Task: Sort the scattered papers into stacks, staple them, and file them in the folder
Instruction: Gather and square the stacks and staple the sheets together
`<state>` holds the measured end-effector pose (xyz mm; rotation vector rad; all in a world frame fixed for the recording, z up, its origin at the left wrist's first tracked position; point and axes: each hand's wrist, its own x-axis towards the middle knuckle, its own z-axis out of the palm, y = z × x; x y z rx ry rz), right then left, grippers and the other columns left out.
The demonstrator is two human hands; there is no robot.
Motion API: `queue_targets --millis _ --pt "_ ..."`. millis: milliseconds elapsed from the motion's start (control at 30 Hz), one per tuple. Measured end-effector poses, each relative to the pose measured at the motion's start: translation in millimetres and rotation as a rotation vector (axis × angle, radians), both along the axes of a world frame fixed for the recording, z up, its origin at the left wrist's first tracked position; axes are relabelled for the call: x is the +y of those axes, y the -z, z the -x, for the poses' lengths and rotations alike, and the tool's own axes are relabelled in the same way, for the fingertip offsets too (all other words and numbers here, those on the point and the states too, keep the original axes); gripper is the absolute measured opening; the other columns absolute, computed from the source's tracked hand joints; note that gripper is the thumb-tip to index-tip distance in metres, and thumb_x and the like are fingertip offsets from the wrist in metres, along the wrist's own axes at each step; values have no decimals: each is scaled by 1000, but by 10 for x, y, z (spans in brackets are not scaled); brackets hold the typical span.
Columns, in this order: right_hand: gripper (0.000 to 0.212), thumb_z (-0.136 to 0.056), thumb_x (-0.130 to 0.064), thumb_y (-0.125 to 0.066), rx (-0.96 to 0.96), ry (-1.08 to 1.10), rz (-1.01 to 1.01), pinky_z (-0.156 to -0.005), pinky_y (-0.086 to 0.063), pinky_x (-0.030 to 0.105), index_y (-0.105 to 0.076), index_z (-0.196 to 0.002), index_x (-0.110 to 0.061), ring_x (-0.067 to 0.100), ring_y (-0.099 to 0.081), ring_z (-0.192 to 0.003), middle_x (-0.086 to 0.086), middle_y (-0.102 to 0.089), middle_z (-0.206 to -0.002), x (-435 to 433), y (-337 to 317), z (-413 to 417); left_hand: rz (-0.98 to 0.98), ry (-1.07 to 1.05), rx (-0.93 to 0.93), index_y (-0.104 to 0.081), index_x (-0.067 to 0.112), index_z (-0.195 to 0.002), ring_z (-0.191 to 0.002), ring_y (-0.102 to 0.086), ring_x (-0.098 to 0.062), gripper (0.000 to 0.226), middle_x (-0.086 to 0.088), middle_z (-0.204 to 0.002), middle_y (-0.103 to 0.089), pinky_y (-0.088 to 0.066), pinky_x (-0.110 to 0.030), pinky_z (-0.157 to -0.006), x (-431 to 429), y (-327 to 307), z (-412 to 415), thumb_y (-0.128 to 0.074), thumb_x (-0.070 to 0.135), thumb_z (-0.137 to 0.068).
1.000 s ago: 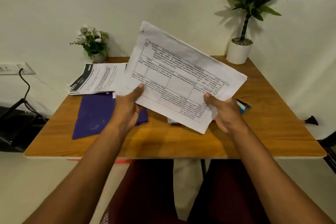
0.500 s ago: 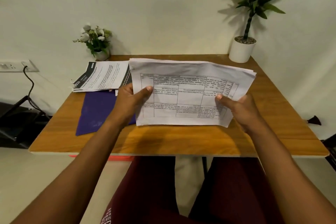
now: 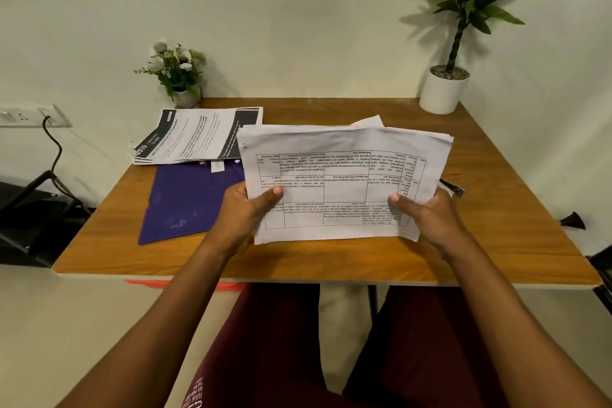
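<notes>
I hold a stack of white printed sheets with a table grid level over the middle of the wooden table. My left hand grips its left edge with the thumb on top. My right hand grips its right edge the same way. A second stack of papers with a black header band lies at the back left. A purple folder lies flat in front of that stack. A dark stapler with a blue tip peeks out behind my right hand, mostly hidden by the sheets.
A small white pot of white flowers stands at the table's back left. A tall green plant in a white pot stands at the back right corner. A wall socket with a black cable is at the left.
The sheets were tilted up on their corner a second ago. Both hands have turned them level and lowered them toward the table, with the edges squared.
</notes>
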<state>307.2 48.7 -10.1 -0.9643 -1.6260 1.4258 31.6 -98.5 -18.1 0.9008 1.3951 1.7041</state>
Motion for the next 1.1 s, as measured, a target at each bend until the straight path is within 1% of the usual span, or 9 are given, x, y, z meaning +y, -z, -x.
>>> queue_targets --millis 133,233,333,433,533,667,833,1000,1100 --pt "34 -89 -6 -72 16 -2 -1 -70 -54 10 -63 -108 -34 -10 -69 -89 -23 -71 -99 20 -40 -11 -11 -18 66 -68 3 -117 -109 -72 -26 21 -9 -116 -75 -60 -36 -88 -5 -37 35 -63 5 -97" --pt "30 -89 -13 -74 -25 5 27 -79 -57 22 -64 -106 -36 -4 -69 -93 -23 -72 -99 18 67 -2 42 15 76 -66 3 -124 -113 -71 -25 26 -8 -120 -74 -59 -38 -92 -17 39 24 -62 10 -99" --pt "27 -89 -14 -74 -39 -10 83 -92 -57 36 -67 -105 -35 9 -71 -102 -14 -75 -106 -12 213 -4 88 23 157 -64 8 -130 -110 -71 -16 30 3 -117 -76 -60 -27 -86 -61 110 -39 -58 19 -103" --pt "26 -89 -13 -73 -10 7 86 -87 -58 27 -67 -104 -33 3 -72 -98 -12 -75 -105 -27 176 5 60 -4 140 -61 12 -135 -117 -68 -19 33 1 -124 -73 -57 -38 -95 -37 102 -39 -57 22 -104" --pt "30 -85 -19 -75 161 89 161 -84 -61 30 -67 -114 -21 14 -74 -99 -2 -77 -109 -45 139 54 48 -87 -14 -63 17 -130 -119 -67 -22 27 -3 -126 -72 -53 -47 -103 11 85 -69 -57 23 -104" --pt "42 -92 -9 -65 502 24 341 -94 -56 41 -58 -133 -15 24 -68 -114 11 -68 -130 -153 68 271 61 -149 -364 -59 17 -128 -110 -72 -30 27 -11 -123 -73 -57 -52 -91 65 65 -324 -58 22 -102" --pt "51 -92 5 -63 613 26 411 -99 -55 49 -55 -139 -13 30 -63 -123 12 -66 -133 -278 -92 643 81 -37 -460 -55 20 -131 -113 -70 -29 31 -8 -125 -72 -57 -53 -95 137 74 -704 -57 19 -100" --pt "41 -92 9 -61 505 54 298 -85 -61 41 -62 -124 -16 22 -71 -108 2 -74 -117 -189 -302 532 50 -37 -381 -52 11 -141 -113 -70 -30 45 -10 -125 -72 -60 -51 -88 103 -20 -343 -63 8 -97" --pt "33 -93 3 -64 326 41 174 -91 -59 44 -66 -115 -22 19 -71 -106 -3 -75 -113 -82 -406 384 88 -91 -128 -58 16 -140 -105 -73 -24 49 -7 -116 -75 -62 -42 -84 103 -272 13 -69 10 -93"
